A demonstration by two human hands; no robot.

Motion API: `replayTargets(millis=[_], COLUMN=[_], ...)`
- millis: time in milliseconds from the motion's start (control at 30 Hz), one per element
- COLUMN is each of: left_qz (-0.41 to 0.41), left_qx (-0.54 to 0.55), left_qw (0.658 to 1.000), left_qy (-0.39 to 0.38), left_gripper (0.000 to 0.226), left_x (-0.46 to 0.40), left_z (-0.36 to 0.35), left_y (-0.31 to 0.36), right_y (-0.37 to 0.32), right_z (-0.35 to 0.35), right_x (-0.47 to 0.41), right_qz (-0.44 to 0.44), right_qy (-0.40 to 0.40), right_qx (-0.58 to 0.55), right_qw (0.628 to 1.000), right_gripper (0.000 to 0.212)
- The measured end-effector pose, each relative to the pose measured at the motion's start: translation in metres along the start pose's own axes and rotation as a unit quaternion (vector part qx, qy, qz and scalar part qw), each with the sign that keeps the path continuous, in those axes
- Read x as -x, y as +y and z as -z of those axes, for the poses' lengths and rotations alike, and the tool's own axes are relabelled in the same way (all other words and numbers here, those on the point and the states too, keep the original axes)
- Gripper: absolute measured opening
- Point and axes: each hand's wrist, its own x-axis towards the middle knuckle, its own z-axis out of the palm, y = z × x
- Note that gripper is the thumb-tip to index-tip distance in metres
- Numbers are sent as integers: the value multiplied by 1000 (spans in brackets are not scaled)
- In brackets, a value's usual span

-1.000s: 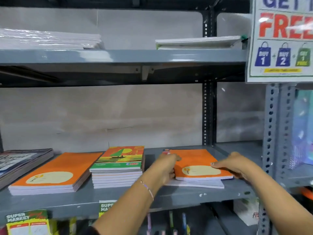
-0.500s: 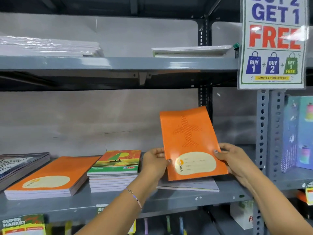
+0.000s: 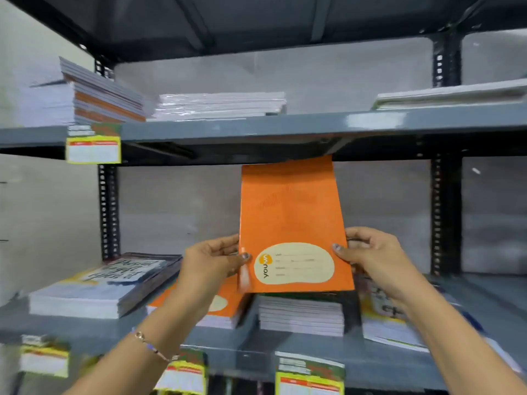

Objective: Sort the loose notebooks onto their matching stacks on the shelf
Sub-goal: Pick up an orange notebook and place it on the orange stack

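In the head view we hold an orange notebook (image 3: 291,223) upright in front of the shelf (image 3: 256,349), our left hand (image 3: 212,260) pinching its left edge and our right hand (image 3: 368,253) its right edge. Below it lie an orange notebook stack (image 3: 221,307), a white-edged stack (image 3: 301,315) and a lettered-cover stack (image 3: 105,283).

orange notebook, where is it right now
In the head view the orange notebook is held upright at centre between the left hand and right hand, above the stacks on the lower shelf.
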Motion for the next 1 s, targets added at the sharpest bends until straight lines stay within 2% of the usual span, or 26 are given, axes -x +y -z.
replayTargets(millis=[200, 267, 367, 467, 533, 633, 700, 833, 867, 933, 1000], left_qz=[65, 80, 79, 75, 78, 68, 54, 40, 47, 41, -13], left_qx=[-88, -159, -295, -408, -471, -531, -563, -617, -625, -635, -626], left_qw=[992, 981, 949, 908, 878, 844, 825, 785, 778, 771, 780], left_qy=[65, 77, 82, 56, 32, 22, 0, -34, -38, -32, 8], left_gripper=[23, 23, 23, 25, 26, 25, 26, 27, 27, 26, 25], left_x=[-35, -51, -76, -95, -104, -112, -113, -114, -112, -104, -92], left_z=[103, 123, 141, 147, 149, 152, 153, 153, 152, 148, 141], left_y=[-2, -16, -44, -71, -84, -92, -93, -92, -90, -84, -78], right_y=[13, 21, 35, 46, 50, 49, 51, 43, 38, 31, 23], right_z=[-122, -152, -183, -200, -209, -220, -225, -233, -234, -231, -220], right_x=[-27, -35, -45, -44, -42, -41, -42, -35, -32, -27, -20], right_qz=[-32, -51, -87, -106, -87, -68, -79, -81, -81, -80, -49], right_qy=[-49, -44, -31, -39, -40, -62, -101, -160, -177, -197, -176], right_qx=[49, 104, 236, 336, 400, 489, 524, 584, 591, 593, 572], right_qw=[997, 992, 967, 935, 912, 867, 842, 792, 783, 777, 799], right_gripper=[16, 20, 40, 34, 27, 8, 6, 19, 23, 19, 18])
